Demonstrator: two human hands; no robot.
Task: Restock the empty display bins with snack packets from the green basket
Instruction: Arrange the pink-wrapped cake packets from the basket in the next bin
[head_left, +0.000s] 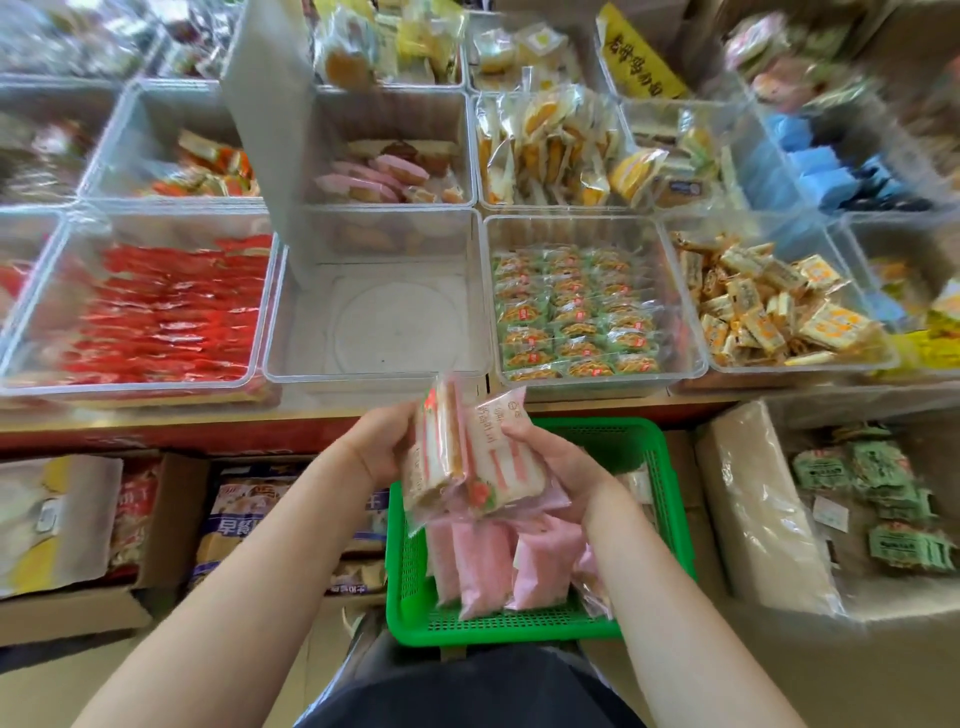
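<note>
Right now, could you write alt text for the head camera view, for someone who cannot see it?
Two hands, left hand and right hand, hold pink snack packets above a green basket of more packets. Ahead sits an empty clear bin among bins full of wrapped snacks.

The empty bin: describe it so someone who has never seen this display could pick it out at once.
Look at the front row of clear plastic bins, just above the green basket. The empty bin is directly beyond the two hands, between the bin of red packets and the bin of green packets. Unlike its neighbours, only its bare bottom shows.
</note>
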